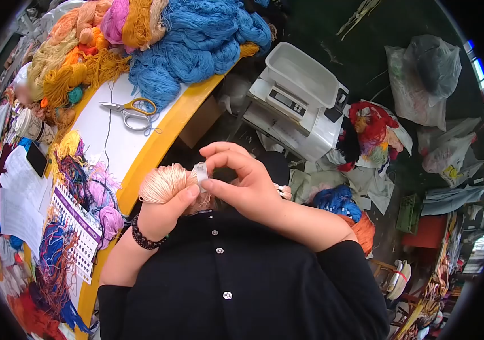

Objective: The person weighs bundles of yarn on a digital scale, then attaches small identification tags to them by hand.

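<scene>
**Holding a peach skein close to the chest**

The left hand point(165, 212), a dark bracelet at its wrist, is closed around the peach yarn skein point(161, 182), with the thumb pressed over its end. The skein is pale, fine-stranded and bundled into a rounded loop. Just beside it, the right hand point(242, 184) pinches a small translucent tag point(200, 173) against the skein, fingers arched, wrist bent. Farther out, scissors point(131, 110) lie on the white table point(111, 144) near blue yarn point(196, 45).

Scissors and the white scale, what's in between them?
In the head view, the end of the blue yarn pile and the table's yellow edge lie between the scissors and the scale.
</scene>
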{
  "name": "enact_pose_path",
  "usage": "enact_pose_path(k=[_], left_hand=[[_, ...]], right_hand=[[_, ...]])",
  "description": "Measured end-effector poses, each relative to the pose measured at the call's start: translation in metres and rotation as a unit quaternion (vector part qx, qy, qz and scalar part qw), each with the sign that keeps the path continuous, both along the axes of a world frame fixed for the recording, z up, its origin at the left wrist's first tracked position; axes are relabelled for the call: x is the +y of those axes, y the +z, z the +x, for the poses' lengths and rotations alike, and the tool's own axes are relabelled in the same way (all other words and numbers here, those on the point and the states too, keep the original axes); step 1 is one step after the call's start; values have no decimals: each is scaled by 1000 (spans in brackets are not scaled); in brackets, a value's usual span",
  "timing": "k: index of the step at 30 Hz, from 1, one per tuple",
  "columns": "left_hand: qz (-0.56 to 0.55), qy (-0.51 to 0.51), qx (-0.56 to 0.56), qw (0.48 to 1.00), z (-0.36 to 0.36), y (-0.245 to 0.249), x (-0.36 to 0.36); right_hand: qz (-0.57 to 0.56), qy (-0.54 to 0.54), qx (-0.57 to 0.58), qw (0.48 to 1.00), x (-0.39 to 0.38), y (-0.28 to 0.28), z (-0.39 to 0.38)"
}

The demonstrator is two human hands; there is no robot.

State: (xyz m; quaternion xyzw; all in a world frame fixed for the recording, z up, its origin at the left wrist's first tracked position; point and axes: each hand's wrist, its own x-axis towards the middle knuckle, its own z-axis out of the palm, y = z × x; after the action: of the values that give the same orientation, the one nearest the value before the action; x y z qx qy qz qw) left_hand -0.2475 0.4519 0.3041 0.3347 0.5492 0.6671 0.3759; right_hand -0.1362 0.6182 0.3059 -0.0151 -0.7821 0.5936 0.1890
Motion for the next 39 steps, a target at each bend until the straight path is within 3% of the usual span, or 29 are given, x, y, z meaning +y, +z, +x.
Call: enact_pose_path(k=[4, 5, 6, 8, 9, 10, 11, 13, 14, 15, 16, 17, 19, 20, 22, 23, 24, 25, 26, 27, 29, 31, 32, 33, 34, 35, 36, 37, 39], left_hand=[[-33, 34, -4, 999, 6, 6, 2], [-45, 28, 11, 999, 5, 8, 1], [-56, 21, 26, 998, 5, 10, 1], [-55, 26, 43, 997, 6, 19, -1], [-53, 33, 61, 996, 6, 21, -2], [-43, 15, 152, 987, -2, 14, -4], [-43, 15, 151, 987, -8, 15, -8], [-143, -72, -96, 983, -16, 19, -17], [-131, -104, -225, 960, -19, 12, -19], [-132, -103, -225, 960, -19, 11, -19], [-87, -117, -296, 944, -16, 11, -17], [-42, -131, -366, 920, -14, 12, -16], [-28, -94, -350, 932, -5, 16, -15], [-18, -32, -259, 965, 0, 17, -13], [-13, 52, -64, 997, 3, 14, -13], [-12, 52, -64, 997, 5, 16, -12], [-15, 84, 50, 995, 9, 19, -10], [-17, 114, 164, 980, 11, 21, -9], [6, 143, 322, 936, 10, 17, -7], [6, 143, 322, 936, 8, 16, -6], [11, 140, 489, 861, 5, 16, -4], [13, 146, 460, 876, 10, 15, -2], [13, 157, 368, 917, 13, 12, -2], [12, 166, 272, 948, 15, 8, -2], [-85, 119, 193, 970, 8, 4, -4], [-71, 8, -100, 992, 5, 14, -2], [-37, -55, -278, 958, 4, 3, -4], [-1, -117, -445, 888, 1, -8, -5], [1, -115, -478, 871, 3, 0, -2]], right_hand=[[55, -3, 37, 998, 1, -6, -6], [31, 35, -33, 998, 1, -1, -4], [-87, 84, -82, 989, -2, 3, -4], [-150, 99, -94, 979, -2, 6, -5], [-4, 112, -80, 991, 2, 10, -5], [142, 123, -64, 980, 4, 12, -5], [192, 85, -11, 978, -1, 9, -4], [302, 31, 61, 951, -7, 14, 1], [376, 8, 141, 916, -8, 12, 0], [426, -11, 201, 882, -7, 7, 0], [473, -31, 260, 841, -7, 3, -1], [482, -28, 271, 833, -5, 8, 1], [495, -38, 267, 826, -4, 13, 3], [509, -47, 263, 818, -4, 14, 3], [375, -54, 185, 907, -10, 13, 1], [285, -67, 144, 945, -15, 12, -3], [224, -66, 113, 966, -19, 7, -6], [225, -67, 114, 966, -22, 4, -7], [67, -36, 61, 995, -24, 2, -8], [-92, -4, 6, 996, -27, 1, -8], [-123, -8, -10, 992, -28, 3, -7], [35, -58, 51, 996, -25, 5, -6], [35, -58, 51, 996, -22, 5, -4], [109, -64, 80, 989, -18, 5, -3], [182, -70, 109, 975, -15, 5, -2], [191, -77, 152, 967, -16, 1, -5], [191, -75, 152, 967, -16, 1, -4], [194, -70, 152, 967, -15, 1, -3], [197, -66, 151, 967, -14, 1, -3]])
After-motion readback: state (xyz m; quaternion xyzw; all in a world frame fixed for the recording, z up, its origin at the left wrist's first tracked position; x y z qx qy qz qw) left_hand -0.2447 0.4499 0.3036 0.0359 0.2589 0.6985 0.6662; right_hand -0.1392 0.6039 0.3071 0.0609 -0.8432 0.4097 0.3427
